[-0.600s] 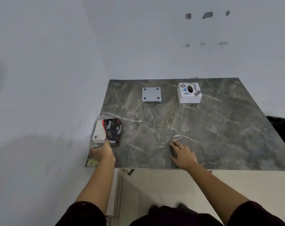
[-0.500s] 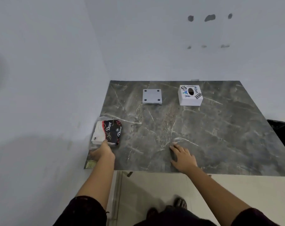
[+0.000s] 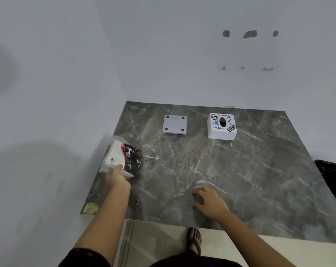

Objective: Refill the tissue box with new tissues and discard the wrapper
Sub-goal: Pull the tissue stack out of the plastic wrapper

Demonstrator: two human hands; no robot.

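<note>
Since half a second ago the tissue pack has tipped up off the table: it lay flat near the left edge, and now its near end is lifted in the left hand so the printed face tilts toward the camera. Right hand has barely shifted, still palm down on the stone close to the front edge.

So the pack's long axis runs roughly from the near-left corner area away toward the back wall, leaning a bit right, with the far end lower and the near end raised. It's a soft plastic-wrapped brick, white on the left part, black with red and white swirls and a script logo on the right, clear film crinkling out at the far end. Left fingers are curled around its near end, thumb on top of the white part, so it's a closed grip on the pack. Right-hand fingers are loosely spread and bent, holding nothing.

Tissue box is a white cube with stickers and a dark oval slot on top, sitting upright at the back right of the table. Its base plate, grey, square, four dark dots at the corners, lies flat to the left of it, well apart. Something black pokes in at the right edge beside the table, can't tell what exactly.
</note>
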